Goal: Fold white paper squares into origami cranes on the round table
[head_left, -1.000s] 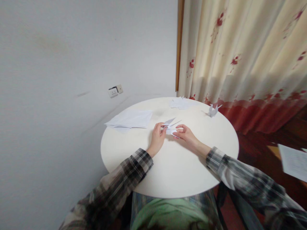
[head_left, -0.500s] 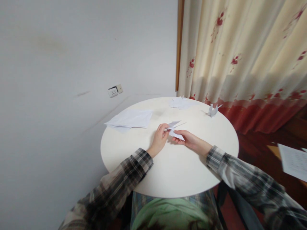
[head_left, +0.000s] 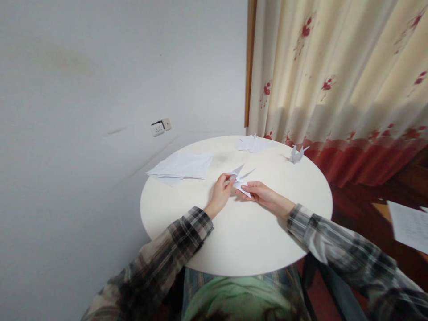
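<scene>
A white folded paper crane (head_left: 241,183) is held between my two hands above the middle of the round table. My left hand (head_left: 222,189) pinches its left side with thumb and fingers. On its lower right part, my right hand (head_left: 259,192) grips with the thumb on top and fingers beneath. Two thin pointed ends stick up and away from me, past my fingertips. Part of the paper is covered by my fingers. Another white paper crane (head_left: 297,154) stands by itself near the table's far right edge.
The white round table (head_left: 247,243) stands close to the wall. A stack of white paper sheets (head_left: 187,165) lies at its left, and smaller paper pieces (head_left: 250,143) lie at the far edge. A floral curtain (head_left: 334,89) hangs behind. Printed sheets (head_left: 409,225) are off to the right.
The paper crane has turned in my hands, its two pointed ends now rising more steeply and spread further apart. My right hand has shifted slightly left; my left hand stays nearly in place.
</scene>
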{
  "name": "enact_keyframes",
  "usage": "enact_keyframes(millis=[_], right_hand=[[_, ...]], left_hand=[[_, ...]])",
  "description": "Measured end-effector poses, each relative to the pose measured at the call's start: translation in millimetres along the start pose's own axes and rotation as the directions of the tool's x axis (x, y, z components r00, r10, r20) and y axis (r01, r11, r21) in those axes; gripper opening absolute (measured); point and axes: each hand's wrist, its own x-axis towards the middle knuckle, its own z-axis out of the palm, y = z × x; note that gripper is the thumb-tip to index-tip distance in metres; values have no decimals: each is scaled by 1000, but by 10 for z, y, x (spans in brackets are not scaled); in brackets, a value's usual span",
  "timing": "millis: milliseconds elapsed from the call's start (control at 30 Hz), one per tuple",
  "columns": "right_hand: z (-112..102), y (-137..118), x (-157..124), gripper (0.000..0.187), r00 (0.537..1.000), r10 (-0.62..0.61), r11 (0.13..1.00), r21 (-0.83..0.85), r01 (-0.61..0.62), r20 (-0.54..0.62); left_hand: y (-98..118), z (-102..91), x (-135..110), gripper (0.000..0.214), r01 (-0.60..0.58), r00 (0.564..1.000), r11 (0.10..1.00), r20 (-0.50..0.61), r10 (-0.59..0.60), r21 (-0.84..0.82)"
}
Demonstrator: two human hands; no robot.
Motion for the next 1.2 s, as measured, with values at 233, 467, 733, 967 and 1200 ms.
enact_keyframes(millis=[233, 467, 733, 967, 1200], right_hand=[[8, 20, -6, 19, 998, -64, 992, -106, 65, 19], [10, 21, -9, 19, 997, -70, 989, -128, 73, 30], [-16, -18, 4, 9, 999, -2, 997, -72, -2, -47], [-46, -42, 23, 8, 995, -68, 996, 46, 72, -79], [-1, -70, -5, 10, 998, -49, 999, 20, 50, -48]], left_hand=[[-8, 31, 20, 7, 139, 990, 973, 0, -142, -185], [7, 24, -14, 7, 282, 959, 934, 104, -265, -221], [-42, 23, 13, 19, 189, 978, 982, -93, -188, 1], [146, -62, -33, 25, -113, 992, 921, -9, 126, 372], [180, -69, -52, 21, -180, 977, 867, 184, 105, 464]])
